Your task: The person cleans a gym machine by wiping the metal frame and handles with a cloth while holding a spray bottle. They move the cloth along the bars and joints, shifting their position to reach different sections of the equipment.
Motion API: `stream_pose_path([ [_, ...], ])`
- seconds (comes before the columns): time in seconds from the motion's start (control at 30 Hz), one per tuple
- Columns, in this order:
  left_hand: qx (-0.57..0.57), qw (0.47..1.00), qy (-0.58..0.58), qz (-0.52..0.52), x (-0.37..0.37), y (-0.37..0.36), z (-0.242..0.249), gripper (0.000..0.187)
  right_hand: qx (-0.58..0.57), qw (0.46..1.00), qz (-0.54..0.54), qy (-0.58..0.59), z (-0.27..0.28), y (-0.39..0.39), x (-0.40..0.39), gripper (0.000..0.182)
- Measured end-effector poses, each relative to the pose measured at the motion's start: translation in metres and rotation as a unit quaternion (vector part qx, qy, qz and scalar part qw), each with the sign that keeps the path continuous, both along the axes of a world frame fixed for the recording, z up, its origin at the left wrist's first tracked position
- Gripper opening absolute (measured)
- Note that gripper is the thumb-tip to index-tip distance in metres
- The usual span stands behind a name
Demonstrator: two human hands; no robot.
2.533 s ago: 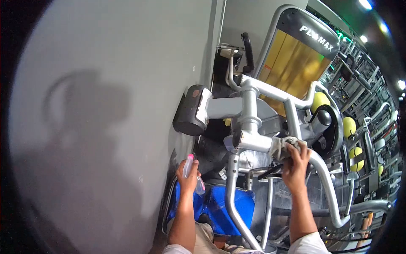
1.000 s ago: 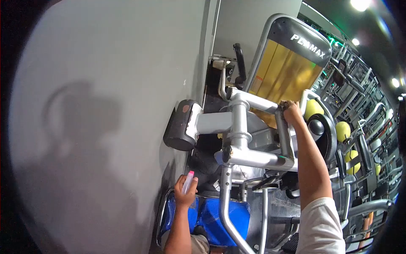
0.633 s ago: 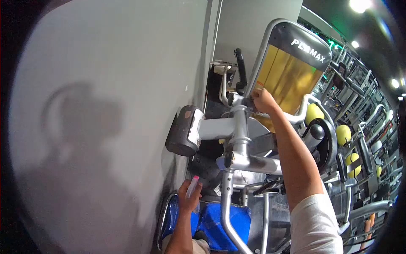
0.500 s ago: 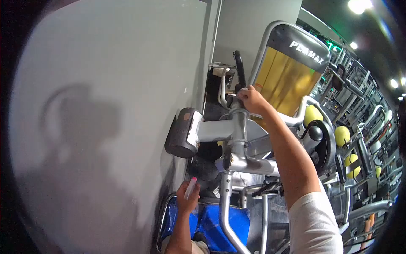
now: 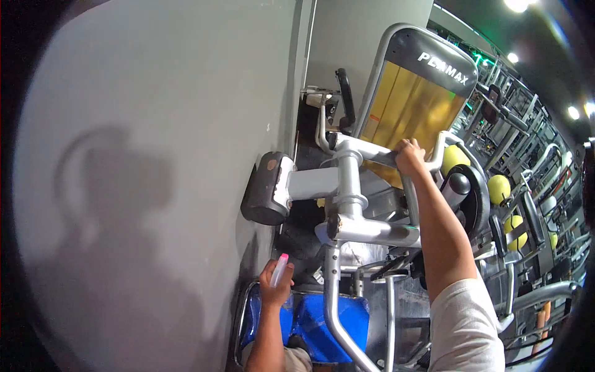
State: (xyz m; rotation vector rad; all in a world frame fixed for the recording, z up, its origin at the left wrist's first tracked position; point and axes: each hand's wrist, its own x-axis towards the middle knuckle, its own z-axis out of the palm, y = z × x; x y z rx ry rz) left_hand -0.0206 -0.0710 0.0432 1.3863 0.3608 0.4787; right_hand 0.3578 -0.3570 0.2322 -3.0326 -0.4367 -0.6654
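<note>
Moved: right hand (image 5: 409, 155) slid rightward along the machine's silver bar (image 5: 378, 150), grip closed on it.
Left hand (image 5: 276, 290): grip wraps spray bottle (image 5: 279, 270).

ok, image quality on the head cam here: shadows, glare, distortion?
Head view: heavy fisheye, black vignette at the corners, straight frame tubes bowed. A soft shadow of the person falls on the grey wall. Ceiling lights blow out top right. The yellow weight-stack shield shows a mild sheen. The right hand is slightly soft, not smeared.
</note>
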Motion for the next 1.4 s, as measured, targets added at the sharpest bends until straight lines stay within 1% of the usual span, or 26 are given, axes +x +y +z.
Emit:
stream_pose_path([
  [0.07, -0.015, 1.000, 0.007, -0.002, -0.002, -0.001, -0.001, 0.024, 0.034, 0.998, 0.060, -0.001, 0.004, 0.035, 0.000, 0.024],
  [0.1, -0.023, 1.000, 0.014, -0.002, -0.004, -0.002, 0.003, 0.024, 0.097, 0.990, 0.103, 0.027, 0.015, 0.058, -0.013, 0.025],
  [0.13, -0.031, 0.999, 0.020, -0.003, -0.004, -0.002, 0.005, 0.025, 0.159, 0.975, 0.145, 0.055, 0.027, 0.082, -0.025, 0.025],
  [0.2, -0.031, 0.999, 0.019, -0.005, -0.004, 0.000, 0.000, 0.024, 0.190, 0.948, 0.237, 0.093, 0.029, 0.117, -0.017, 0.026],
  [0.33, -0.021, 1.000, 0.007, -0.015, -0.008, 0.007, 0.002, 0.023, 0.048, 0.968, 0.239, 0.064, 0.048, 0.129, -0.037, 0.027],
  [0.37, -0.016, 1.000, 0.007, -0.004, -0.009, 0.007, 0.003, 0.023, 0.085, 0.969, 0.225, 0.057, 0.044, 0.115, -0.039, 0.027],
  [0.4, -0.013, 1.000, 0.005, 0.009, -0.010, 0.007, 0.005, 0.022, 0.060, 0.985, 0.158, 0.046, 0.037, 0.096, -0.027, 0.027],
  [0.43, -0.009, 1.000, 0.001, 0.023, -0.009, 0.007, 0.007, 0.022, 0.039, 0.980, 0.191, -0.034, 0.005, 0.053, 0.017, 0.025],
  [0.47, -0.010, 0.999, -0.001, 0.031, -0.008, 0.007, 0.012, 0.021, -0.104, 0.991, 0.081, -0.024, -0.014, 0.010, 0.049, 0.023],
  [0.53, -0.007, 0.999, -0.003, 0.043, -0.011, 0.009, 0.024, 0.020, -0.124, 0.986, -0.062, 0.095, 0.015, -0.029, 0.018, 0.021],
  [0.57, 0.002, 0.999, -0.007, 0.046, -0.011, 0.009, 0.023, 0.019, 0.055, 0.995, -0.012, 0.084, -0.013, -0.075, 0.050, 0.022],
  [0.6, 0.000, 0.999, -0.005, 0.047, -0.009, 0.008, 0.019, 0.019, 0.230, 0.970, 0.040, 0.070, -0.013, -0.076, 0.048, 0.023],
  [0.7, 0.005, 1.000, 0.000, 0.023, -0.007, 0.003, 0.007, 0.019, 0.107, 0.990, -0.088, -0.018, -0.008, -0.044, 0.030, 0.025],
  [0.73, 0.013, 1.000, -0.005, 0.007, -0.005, 0.002, 0.004, 0.019, 0.108, 0.991, -0.073, 0.035, 0.010, -0.016, 0.011, 0.027],
  [0.77, 0.019, 1.000, -0.008, -0.010, -0.005, 0.002, 0.003, 0.020, 0.140, 0.990, -0.012, 0.027, 0.012, 0.007, 0.006, 0.029],
  [0.8, 0.012, 1.000, 0.003, -0.011, -0.004, 0.000, 0.004, 0.020, 0.133, 0.987, -0.061, 0.059, 0.015, 0.043, 0.008, 0.030],
  [0.87, -0.002, 1.000, 0.023, -0.014, -0.004, -0.003, 0.008, 0.021, 0.256, 0.961, 0.099, 0.037, 0.027, 0.105, -0.021, 0.028],
  [0.9, -0.011, 1.000, 0.011, -0.015, -0.001, -0.003, 0.005, 0.022, 0.237, 0.960, 0.149, 0.008, 0.026, 0.130, -0.022, 0.026],
  [0.93, -0.020, 1.000, 0.000, -0.013, 0.000, -0.001, -0.001, 0.023, 0.218, 0.955, 0.200, -0.020, 0.025, 0.144, -0.020, 0.025],
  [1.03, -0.012, 1.000, 0.009, 0.003, -0.009, 0.001, 0.006, 0.022, 0.190, 0.952, 0.234, 0.051, 0.031, 0.131, -0.014, 0.027],
  [1.07, -0.005, 1.000, 0.015, 0.011, -0.011, 0.002, 0.012, 0.021, 0.156, 0.956, 0.248, 0.031, 0.027, 0.114, -0.010, 0.030],
  [1.13, 0.006, 1.000, -0.008, 0.019, -0.013, 0.007, 0.014, 0.021, 0.149, 0.968, 0.201, 0.018, 0.034, 0.082, -0.038, 0.029],
  [1.2, 0.004, 0.999, -0.022, 0.032, -0.011, 0.009, 0.019, 0.021, 0.132, 0.974, 0.183, -0.012, 0.010, 0.017, 0.002, 0.029],
  [1.27, -0.003, 0.999, -0.015, 0.040, -0.013, 0.009, 0.022, 0.022, 0.123, 0.992, 0.013, 0.020, 0.001, -0.045, 0.020, 0.028],
  [1.33, 0.003, 0.999, 0.000, 0.040, -0.012, 0.007, 0.018, 0.022, 0.214, 0.972, -0.042, 0.090, 0.014, -0.061, 0.000, 0.027],
  [1.4, -0.003, 0.999, 0.008, 0.033, -0.009, 0.004, 0.014, 0.022, 0.153, 0.986, -0.061, -0.001, 0.000, -0.047, 0.008, 0.028],
])
